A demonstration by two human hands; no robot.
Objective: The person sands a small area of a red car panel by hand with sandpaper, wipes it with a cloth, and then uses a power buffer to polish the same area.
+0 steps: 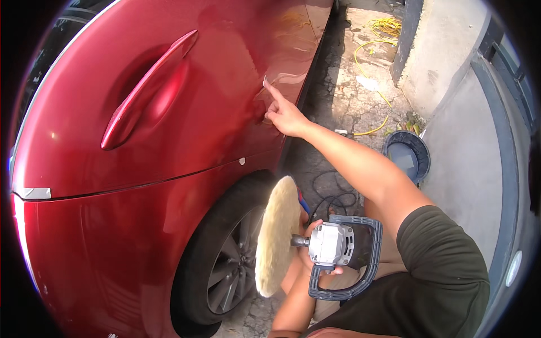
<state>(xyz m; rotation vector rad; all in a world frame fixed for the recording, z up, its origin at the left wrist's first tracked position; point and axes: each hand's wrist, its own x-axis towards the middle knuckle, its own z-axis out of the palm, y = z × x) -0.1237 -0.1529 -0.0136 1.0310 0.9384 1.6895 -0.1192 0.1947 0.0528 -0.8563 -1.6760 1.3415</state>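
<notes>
My right hand (287,116) reaches out to the side of a red car (203,110), index finger extended and the other fingers partly curled. The fingertip is at the glossy panel beyond the door handle (148,93); whether it touches is hard to tell. My left hand (310,257) grips a rotary polisher (331,244) around its metal head, partly hidden behind it. The polisher has a grey D-shaped handle and a round, cream wool pad (277,238). This pad stands on edge in front of the car's wheel (239,262), facing the car.
A dark round tub (426,162) stands by the grey wall (465,139) at right. A yellow cable (358,59) crosses the cracked concrete floor, and a dark cord (334,198) lies nearer me. Bits of tape (36,193) stick to the car along a panel seam.
</notes>
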